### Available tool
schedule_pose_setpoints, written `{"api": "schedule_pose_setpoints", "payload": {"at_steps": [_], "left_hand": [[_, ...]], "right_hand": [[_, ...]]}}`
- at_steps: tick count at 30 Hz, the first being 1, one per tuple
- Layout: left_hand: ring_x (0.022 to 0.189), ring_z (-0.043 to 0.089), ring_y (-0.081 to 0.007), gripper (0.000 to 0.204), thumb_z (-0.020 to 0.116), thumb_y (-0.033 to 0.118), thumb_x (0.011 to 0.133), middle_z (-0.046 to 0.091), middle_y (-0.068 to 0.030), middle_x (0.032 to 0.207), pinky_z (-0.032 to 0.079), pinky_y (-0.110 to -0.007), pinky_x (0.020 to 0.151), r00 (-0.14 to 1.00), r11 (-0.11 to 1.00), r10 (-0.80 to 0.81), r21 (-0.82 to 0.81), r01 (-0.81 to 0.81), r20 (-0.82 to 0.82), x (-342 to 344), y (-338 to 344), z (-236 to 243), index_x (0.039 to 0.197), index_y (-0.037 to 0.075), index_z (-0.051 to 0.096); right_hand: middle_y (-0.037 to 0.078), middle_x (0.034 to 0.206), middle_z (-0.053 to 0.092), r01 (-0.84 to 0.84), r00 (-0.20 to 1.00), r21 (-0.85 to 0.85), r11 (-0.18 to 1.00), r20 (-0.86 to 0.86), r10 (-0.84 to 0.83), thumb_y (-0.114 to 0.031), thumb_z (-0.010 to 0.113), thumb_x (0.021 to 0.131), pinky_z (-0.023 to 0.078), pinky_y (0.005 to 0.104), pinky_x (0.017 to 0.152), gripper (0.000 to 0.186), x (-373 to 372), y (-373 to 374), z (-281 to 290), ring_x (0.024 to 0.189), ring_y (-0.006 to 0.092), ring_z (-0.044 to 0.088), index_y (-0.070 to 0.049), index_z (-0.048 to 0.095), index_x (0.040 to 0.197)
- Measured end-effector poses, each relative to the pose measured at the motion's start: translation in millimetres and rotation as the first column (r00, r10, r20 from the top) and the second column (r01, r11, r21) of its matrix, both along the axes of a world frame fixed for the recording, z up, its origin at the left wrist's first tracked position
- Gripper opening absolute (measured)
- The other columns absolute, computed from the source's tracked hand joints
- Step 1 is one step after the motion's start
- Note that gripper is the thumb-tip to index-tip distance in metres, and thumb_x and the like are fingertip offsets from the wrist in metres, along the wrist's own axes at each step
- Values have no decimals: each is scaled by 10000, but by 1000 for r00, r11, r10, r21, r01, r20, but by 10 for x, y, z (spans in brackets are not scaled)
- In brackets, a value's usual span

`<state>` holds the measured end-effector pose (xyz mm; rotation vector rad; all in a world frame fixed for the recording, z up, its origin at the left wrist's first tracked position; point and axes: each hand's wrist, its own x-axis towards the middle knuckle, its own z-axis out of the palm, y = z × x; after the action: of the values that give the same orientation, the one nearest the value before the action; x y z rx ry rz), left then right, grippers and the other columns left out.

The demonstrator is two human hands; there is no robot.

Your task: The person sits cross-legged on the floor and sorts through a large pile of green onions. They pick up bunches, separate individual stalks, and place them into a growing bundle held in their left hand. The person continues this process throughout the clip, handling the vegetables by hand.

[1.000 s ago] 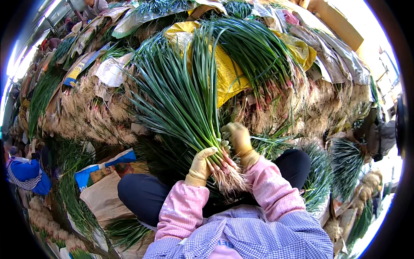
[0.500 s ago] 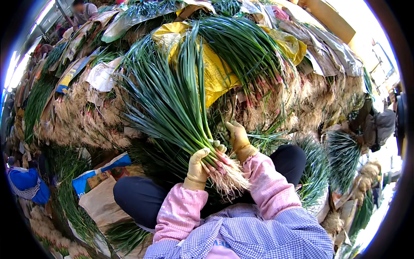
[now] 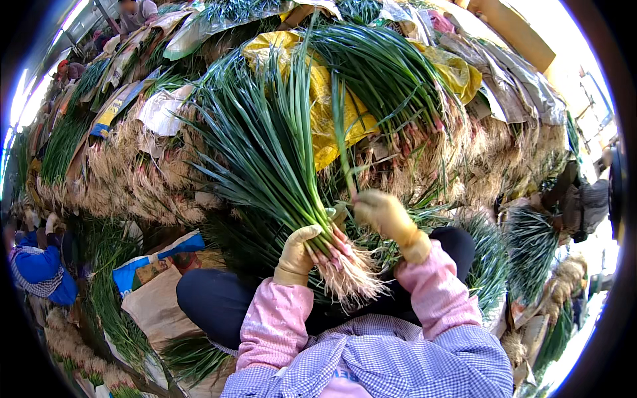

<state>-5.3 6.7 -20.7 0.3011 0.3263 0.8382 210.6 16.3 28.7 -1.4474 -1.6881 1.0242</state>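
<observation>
A long, layered mound of green-leaved stalks with straw-coloured roots (image 3: 156, 182) acts as support. On it: a creased yellow plastic sack (image 3: 323, 126), bearing a dense dark-green bunch with pinkish stem ends (image 3: 381, 66); a crumpled white sheet (image 3: 162, 111). Lower left, a flat brown sheet (image 3: 159, 302) carries slender green leaves (image 3: 192, 355).

Print seen | pink shirt (image 3: 345, 387), chest: few blue letters, partly hidden by checked jacket (image 3: 411, 361) | blue-and-white bag (image 3: 162, 257) near left knee (image 3: 215, 306): pale letters on blue edge, incomplete | yellow-and-blue sack (image 3: 114, 113), upper left: print too small to read
</observation>
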Motion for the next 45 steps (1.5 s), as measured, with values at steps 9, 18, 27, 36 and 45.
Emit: {"api": "schedule_pose_setpoints", "payload": {"at_steps": [9, 18, 27, 36, 45], "left_hand": [[890, 630, -376, 493, 523, 190, 781, 597, -244, 1080, 524, -441, 815, 999, 997, 2, 72, 0, -36, 116, -67, 49, 1185, -90, 486], [979, 580, -295, 441, 561, 236, 755, 571, -138, 1042, 476, -450, 889, 980, 975, 142, 153, -163, 140, -2, -178, 458, 1127, 3, 510], [934, 592, -270, 697, 629, 272, 726, 597, -121, 1014, 451, -434, 922, 961, 962, 224, 122, -244, 160, 137, -65, 236, 1307, -26, 387], [1003, 552, -242, 494, 664, 188, 650, 571, -86, 1016, 387, -492, 1010, 985, 980, 62, 175, -90, 160, 4, -73, 342, 1100, 55, 510], [1031, 565, -345, 530, 579, 135, 712, 581, -171, 1043, 421, -510, 971, 975, 989, 145, 3, -148, 171, 135, -52, -22, 1203, -23, 457]], "right_hand": [[137, 1066, 626, -122, 992, 91, 988, -26, 125, -165, 594, 843, 488, 357, 821, 262, -208, 138, 52, 967, 289, 608, -59, 605, 1082], [145, 941, 657, 61, 957, -251, 966, 290, 15, -322, 571, 860, 490, 374, 817, 278, 9, 223, -406, 904, 294, 628, -102, 660, 1004], [173, 1065, 637, 744, 633, -156, 650, 478, -609, -288, 659, 819, 500, 372, 845, 604, 685, 1057, -125, 946, 281, 638, -16, 390, 1286], [125, 893, 658, 227, 767, 117, 967, 590, -251, -328, 653, 798, 500, 401, 732, 354, 276, 371, -160, 806, 308, 643, -117, 584, 1074], [105, 904, 652, 359, 792, 460, 812, 311, -526, -302, 642, 815, 502, 332, 734, 237, 369, 825, 257, 800, 261, 630, -89, 683, 912]]}}
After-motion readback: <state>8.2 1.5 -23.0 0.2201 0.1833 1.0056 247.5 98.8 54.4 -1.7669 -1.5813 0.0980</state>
